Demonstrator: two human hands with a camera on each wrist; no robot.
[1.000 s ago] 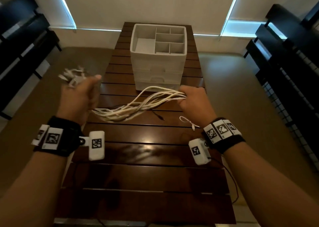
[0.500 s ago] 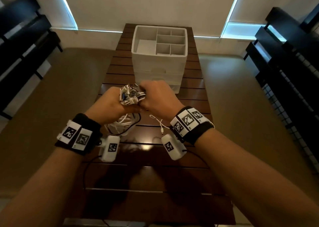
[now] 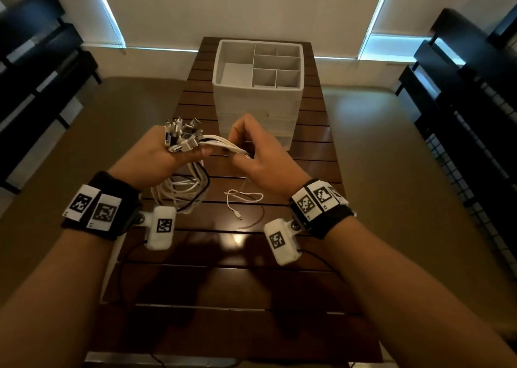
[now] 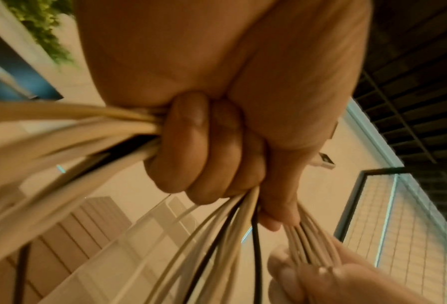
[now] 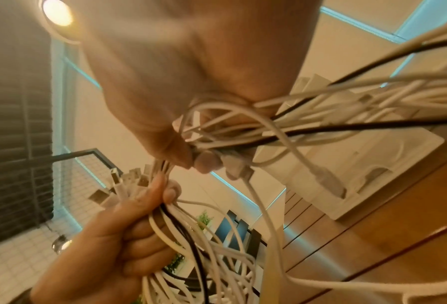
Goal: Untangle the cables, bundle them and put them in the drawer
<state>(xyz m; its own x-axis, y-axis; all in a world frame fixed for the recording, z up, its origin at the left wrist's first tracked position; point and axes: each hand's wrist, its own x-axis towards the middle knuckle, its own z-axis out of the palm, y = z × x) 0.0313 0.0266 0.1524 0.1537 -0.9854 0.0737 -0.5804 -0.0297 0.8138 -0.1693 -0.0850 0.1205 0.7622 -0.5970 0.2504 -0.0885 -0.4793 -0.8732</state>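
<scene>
My left hand (image 3: pixel 161 155) grips a bundle of white cables (image 3: pixel 221 144) with one black strand, fist closed round them (image 4: pixel 199 148). Several plug ends (image 3: pixel 181 132) stick up out of that fist. Loops of the cables (image 3: pixel 179 191) hang below it onto the table. My right hand (image 3: pixel 251 149) pinches the same cable bundle (image 5: pixel 243 131) a short way right of the left, thumb and fingertips (image 5: pixel 206 162) closed on it. A thin white cable (image 3: pixel 240 199) trails from it onto the table. The white drawer unit (image 3: pixel 257 99) stands behind the hands, drawers closed.
The slatted wooden table (image 3: pixel 251 255) runs away from me. The drawer unit's top tray (image 3: pixel 223 60) has open compartments with nothing in them. Dark shelving (image 3: pixel 461 102) lines the right side and dark furniture (image 3: pixel 33 68) the left. Thin black leads run from the wrist cameras.
The hands, together half a second ago, have drawn slightly apart. The right hand now pinches the cables stretched out to the right of the left fist. The plug ends stay in the left hand.
</scene>
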